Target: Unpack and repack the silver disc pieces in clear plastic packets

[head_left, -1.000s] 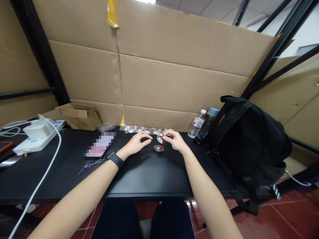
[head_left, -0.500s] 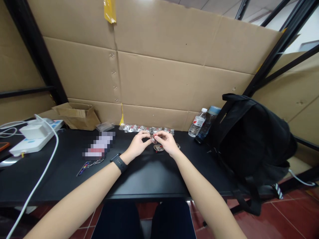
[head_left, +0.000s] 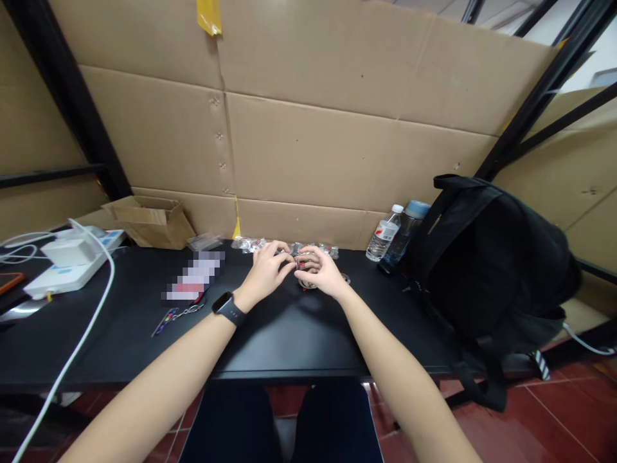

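Note:
My left hand [head_left: 267, 271], with a dark watch [head_left: 228, 307] on its wrist, has its thumb and fingers closed at the edge of a small thin shiny piece [head_left: 297, 263]. Opposite it, my right hand [head_left: 324, 275] curls its thumb and fingers round the other side of that piece. Some red shows among the right fingers; the piece is too small to make out its kind. Partly hidden beneath the right hand lie flat round shiny pieces [head_left: 305, 283]. Just behind both hands runs a row of small silvery clear packets [head_left: 248, 244].
On the black table [head_left: 289, 347], a paper bag [head_left: 153, 222], a blurred-out card with a keychain [head_left: 166, 321] and a white power strip [head_left: 72, 270] are to the left. Two bottles [head_left: 383, 239] and a black backpack [head_left: 496, 276] stand right. Cardboard [head_left: 308, 154] walls the back.
My hands still meet round the small piece, which has turned more edge-on. The right fingers are more spread and curved than before. The view has shifted slightly.

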A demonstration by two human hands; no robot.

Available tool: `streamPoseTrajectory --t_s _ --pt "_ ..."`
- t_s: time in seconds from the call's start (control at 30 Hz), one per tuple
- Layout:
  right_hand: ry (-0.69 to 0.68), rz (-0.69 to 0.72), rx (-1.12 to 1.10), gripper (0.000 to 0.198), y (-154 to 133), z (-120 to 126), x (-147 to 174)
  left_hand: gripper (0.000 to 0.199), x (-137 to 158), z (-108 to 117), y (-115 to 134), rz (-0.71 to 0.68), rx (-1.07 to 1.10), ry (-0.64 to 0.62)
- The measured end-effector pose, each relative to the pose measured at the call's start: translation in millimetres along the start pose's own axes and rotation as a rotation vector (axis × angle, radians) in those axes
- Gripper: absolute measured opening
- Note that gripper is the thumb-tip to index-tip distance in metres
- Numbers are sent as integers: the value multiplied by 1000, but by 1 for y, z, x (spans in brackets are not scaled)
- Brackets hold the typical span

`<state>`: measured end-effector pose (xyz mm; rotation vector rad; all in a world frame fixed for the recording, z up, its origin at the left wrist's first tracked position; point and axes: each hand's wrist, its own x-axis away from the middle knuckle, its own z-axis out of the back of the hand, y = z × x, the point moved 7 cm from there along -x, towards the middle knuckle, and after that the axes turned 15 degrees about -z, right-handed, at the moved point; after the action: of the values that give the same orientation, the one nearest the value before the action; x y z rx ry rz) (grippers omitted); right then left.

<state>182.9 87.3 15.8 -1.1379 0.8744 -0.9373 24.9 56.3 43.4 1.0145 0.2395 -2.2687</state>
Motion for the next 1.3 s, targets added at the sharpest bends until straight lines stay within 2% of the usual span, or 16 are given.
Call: streamPoseTrajectory --t_s 0.13,0.3,0.47,0.6,0.7,0.8,1.0,1.13,1.23,1.3 --pt "8 5 34 61 0 5 -1 20 0 -1 -6 -1 16 -3" --pt "67 67 193 56 -6 13 0 24 1 -1 -17 21 13 -13" --pt "236 100 469 51 -10 49 4 22 10 2 -49 84 -39 -108" --pt "327 -58 704 42 7 93 4 21 24 -3 -76 93 1 -253" --pt "279 -182 747 41 25 116 5 21 32 -9 -86 91 55 -347" --pt "233 -241 756 40 37 128 6 21 36 -13 -86 89 81 -428" --pt "147 -341 787 47 48 132 6 28 34 -17 -74 91 121 -478" --pt "144 -352 871 52 45 131 8 27 31 -23 -65 67 133 -490" --pt "159 -283 908 54 36 118 7 27 31 -27 -64 84 86 -496" --pt "144 -161 885 48 26 100 4 27 33 -29 -67 118 30 -497"
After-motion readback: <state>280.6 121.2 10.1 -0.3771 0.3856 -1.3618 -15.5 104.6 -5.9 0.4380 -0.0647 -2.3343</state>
